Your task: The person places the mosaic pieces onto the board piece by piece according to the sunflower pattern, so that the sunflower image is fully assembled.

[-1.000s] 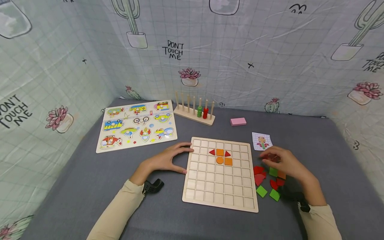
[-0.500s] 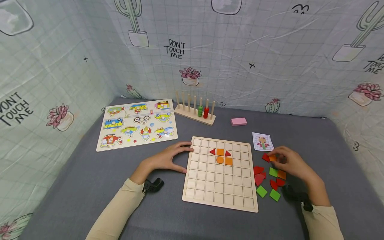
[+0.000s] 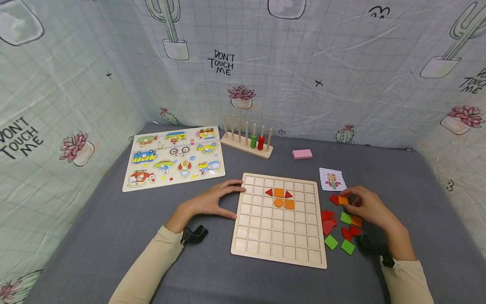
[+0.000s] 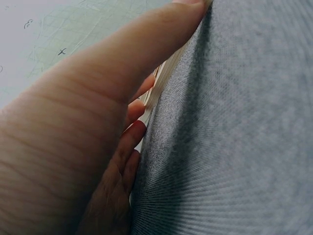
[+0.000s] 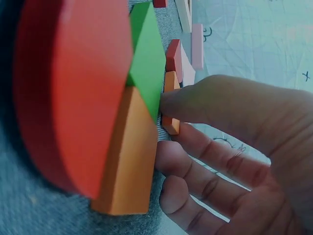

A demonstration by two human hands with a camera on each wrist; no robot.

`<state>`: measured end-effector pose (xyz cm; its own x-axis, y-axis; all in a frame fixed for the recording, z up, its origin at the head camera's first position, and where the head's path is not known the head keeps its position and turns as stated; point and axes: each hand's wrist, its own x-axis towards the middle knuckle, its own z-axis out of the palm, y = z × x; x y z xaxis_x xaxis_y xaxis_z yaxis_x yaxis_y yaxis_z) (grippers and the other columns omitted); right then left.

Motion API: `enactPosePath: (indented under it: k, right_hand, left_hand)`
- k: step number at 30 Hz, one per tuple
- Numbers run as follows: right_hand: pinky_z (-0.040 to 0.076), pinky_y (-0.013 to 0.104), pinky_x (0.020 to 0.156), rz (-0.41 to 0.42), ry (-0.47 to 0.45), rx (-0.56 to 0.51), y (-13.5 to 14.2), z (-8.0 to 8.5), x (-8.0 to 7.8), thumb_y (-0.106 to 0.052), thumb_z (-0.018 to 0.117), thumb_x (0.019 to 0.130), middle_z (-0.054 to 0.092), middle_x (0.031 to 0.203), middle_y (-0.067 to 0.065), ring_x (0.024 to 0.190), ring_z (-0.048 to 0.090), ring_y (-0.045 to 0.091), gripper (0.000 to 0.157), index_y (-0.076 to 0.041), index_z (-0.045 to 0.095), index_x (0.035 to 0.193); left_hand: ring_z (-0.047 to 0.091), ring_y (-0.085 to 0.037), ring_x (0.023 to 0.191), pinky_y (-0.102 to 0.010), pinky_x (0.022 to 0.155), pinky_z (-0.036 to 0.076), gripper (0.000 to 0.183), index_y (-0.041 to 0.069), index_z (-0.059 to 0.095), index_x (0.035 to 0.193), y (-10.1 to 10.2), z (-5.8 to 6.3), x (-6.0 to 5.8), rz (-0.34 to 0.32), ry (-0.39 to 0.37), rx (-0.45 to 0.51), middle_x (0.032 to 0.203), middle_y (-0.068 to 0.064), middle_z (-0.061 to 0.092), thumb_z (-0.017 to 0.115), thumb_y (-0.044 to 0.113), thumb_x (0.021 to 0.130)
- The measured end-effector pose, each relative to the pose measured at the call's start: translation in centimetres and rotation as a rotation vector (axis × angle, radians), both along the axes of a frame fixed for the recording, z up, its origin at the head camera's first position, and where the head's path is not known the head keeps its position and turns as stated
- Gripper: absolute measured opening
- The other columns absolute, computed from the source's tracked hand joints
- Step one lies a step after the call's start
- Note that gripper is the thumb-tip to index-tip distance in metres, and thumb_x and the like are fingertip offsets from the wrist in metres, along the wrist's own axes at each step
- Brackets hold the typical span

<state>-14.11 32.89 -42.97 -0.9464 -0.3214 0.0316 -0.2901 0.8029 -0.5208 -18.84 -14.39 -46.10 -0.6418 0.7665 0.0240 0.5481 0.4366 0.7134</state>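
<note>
My left hand (image 3: 206, 203) rests at the left edge of a wooden grid board (image 3: 273, 230), thumb and fingers spread apart and touching its rim. Two red triangles, an orange circle (image 3: 279, 203) and two orange squares sit in the board's upper cells. To the right of the board, my right hand (image 3: 366, 206) pinches an orange square (image 3: 343, 200) between thumb and index finger. A red piece (image 3: 334, 199) lies right beside that square. In the right wrist view, a green piece (image 5: 146, 58), another orange block (image 5: 129, 161) and a blurred red piece (image 5: 83, 88) lie close by.
Several red and green pieces (image 3: 331, 242) lie along the board's right side. A pattern card (image 3: 326, 184) is above them. Farther back are a pink block (image 3: 302, 154), a peg stand (image 3: 243, 147) with green and red beads, and a vehicle puzzle board (image 3: 172, 185).
My right hand has moved slightly right and uncovered the red piece, with an orange square now showing at its fingertips. My left hand stays at the board's edge.
</note>
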Motion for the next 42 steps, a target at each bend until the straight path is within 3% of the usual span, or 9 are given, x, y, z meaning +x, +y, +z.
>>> enactPosePath:
  k: [19, 31, 37, 42]
  right_hand:
    - [0.043, 0.025, 0.054, 0.002, -0.002, -0.065, -0.2, 0.6, 0.7, -0.005, 0.075, 0.084, 0.061, 0.101, 0.015, 0.068, 0.05, 0.003, 0.027, 0.001, 0.067, 0.109]
    - [0.047, 0.024, 0.058, 0.132, 0.035, -0.163, -2.3, 0.8, 0.3, -0.002, 0.075, 0.084, 0.061, 0.096, 0.009, 0.068, 0.052, 0.003, 0.024, 0.001, 0.067, 0.107]
    - [0.046, 0.024, 0.057, 0.188, 0.001, -0.22, -3.7, 0.6, -0.2, 0.0, 0.073, 0.084, 0.057, 0.083, 0.0, 0.066, 0.052, 0.006, 0.025, 0.002, 0.067, 0.108]
    - [0.045, 0.024, 0.056, 0.198, -0.055, -0.215, -5.0, 0.5, -0.5, -0.003, 0.074, 0.085, 0.057, 0.085, 0.001, 0.066, 0.052, 0.006, 0.026, 0.001, 0.066, 0.109]
  left_hand:
    - [0.027, -0.026, 0.144, -0.051, 0.113, 0.025, 0.078, 0.019, 0.046, 0.145, 0.1, 0.2, 0.1, 0.003, 0.008, -0.015, 0.157, -0.003, 0.029, 0.082, 0.037, 0.079]
    - [0.026, -0.027, 0.144, -0.052, 0.113, 0.025, 0.078, 0.019, 0.045, 0.146, 0.0, -0.2, 0.0, 0.009, 0.002, -0.009, 0.157, -0.003, 0.028, 0.082, 0.037, 0.08]
    - [0.027, -0.027, 0.144, -0.052, 0.113, 0.025, 0.078, 0.018, 0.046, 0.146, 0.0, -0.3, 0.0, 0.007, 0.009, -0.007, 0.157, -0.003, 0.028, 0.082, 0.037, 0.079]
    - [0.027, -0.027, 0.143, -0.051, 0.113, 0.026, 0.077, 0.018, 0.046, 0.145, 0.0, -0.3, -0.1, 0.005, 0.008, -0.006, 0.157, -0.003, 0.029, 0.082, 0.036, 0.08]
